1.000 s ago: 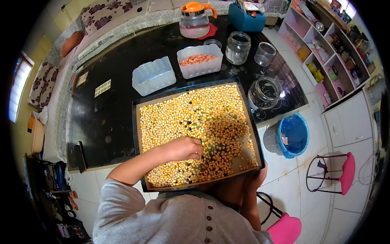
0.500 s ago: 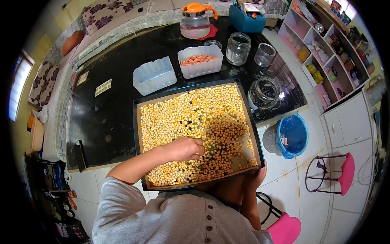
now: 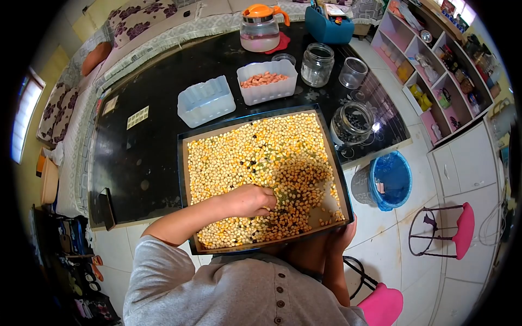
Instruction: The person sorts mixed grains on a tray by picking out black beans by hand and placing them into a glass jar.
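Observation:
A shallow rectangular tray (image 3: 184, 185) with dark outer sides rests partly on my lap and against the table. Pale yellow chickpea-like seeds (image 3: 228, 144) cover most of it, mixed with orange kernels, small green seeds and a few black beans. My left hand (image 3: 252, 201) lies low over the middle of the seeds, fingers curled together and pointing down; what they hold, if anything, is hidden. At the tray's lower right corner, my right hand (image 3: 342, 236) grips the edge, its fingers partly out of sight beneath. A bare patch of tray bottom (image 3: 321, 216) shows near that corner.
Behind the tray on the black table (image 3: 152, 157) stand a plastic basket (image 3: 206, 103), another basket (image 3: 266, 95) with pinkish peanuts, a glass jar (image 3: 317, 68), a jar of black beans (image 3: 352, 125) and an orange-lidded jug (image 3: 261, 32). A blue-lined bin (image 3: 389, 182) is at right.
My left hand has shifted slightly to the right among the seeds, fingers still curled. My right hand keeps its place on the tray's edge.

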`<state>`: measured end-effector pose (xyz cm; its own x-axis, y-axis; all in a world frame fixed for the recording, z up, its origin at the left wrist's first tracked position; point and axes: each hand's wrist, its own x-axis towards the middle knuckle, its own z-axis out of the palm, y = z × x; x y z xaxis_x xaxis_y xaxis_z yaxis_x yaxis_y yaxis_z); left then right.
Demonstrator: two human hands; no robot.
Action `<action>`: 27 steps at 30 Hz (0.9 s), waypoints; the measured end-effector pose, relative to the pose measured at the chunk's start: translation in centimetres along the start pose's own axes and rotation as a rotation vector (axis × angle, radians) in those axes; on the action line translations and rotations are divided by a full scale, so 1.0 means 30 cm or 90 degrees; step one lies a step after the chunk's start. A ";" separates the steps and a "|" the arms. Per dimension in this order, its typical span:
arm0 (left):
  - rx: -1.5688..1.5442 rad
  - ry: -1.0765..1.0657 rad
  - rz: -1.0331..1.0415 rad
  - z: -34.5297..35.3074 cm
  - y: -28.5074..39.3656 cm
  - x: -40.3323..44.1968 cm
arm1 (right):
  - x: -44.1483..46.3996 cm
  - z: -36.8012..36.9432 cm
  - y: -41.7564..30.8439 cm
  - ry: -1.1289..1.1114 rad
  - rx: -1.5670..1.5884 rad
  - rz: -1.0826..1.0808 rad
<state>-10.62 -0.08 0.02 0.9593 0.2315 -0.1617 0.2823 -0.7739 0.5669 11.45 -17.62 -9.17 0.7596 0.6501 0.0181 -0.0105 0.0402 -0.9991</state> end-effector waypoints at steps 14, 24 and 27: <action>0.010 0.045 -0.005 -0.015 0.009 -0.008 | 0.003 -0.009 0.019 0.009 -0.005 -0.001; -0.012 0.000 -0.046 -0.007 -0.011 -0.006 | 0.002 -0.016 0.028 0.008 0.022 -0.003; -0.019 0.039 -0.022 0.002 -0.034 -0.015 | 0.005 -0.010 0.016 0.002 -0.034 -0.043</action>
<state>-11.32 0.56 -0.54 0.9468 0.2932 -0.1324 0.3134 -0.7476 0.5856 11.77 -17.73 -9.66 0.7590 0.6454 0.0855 0.0752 0.0436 -0.9962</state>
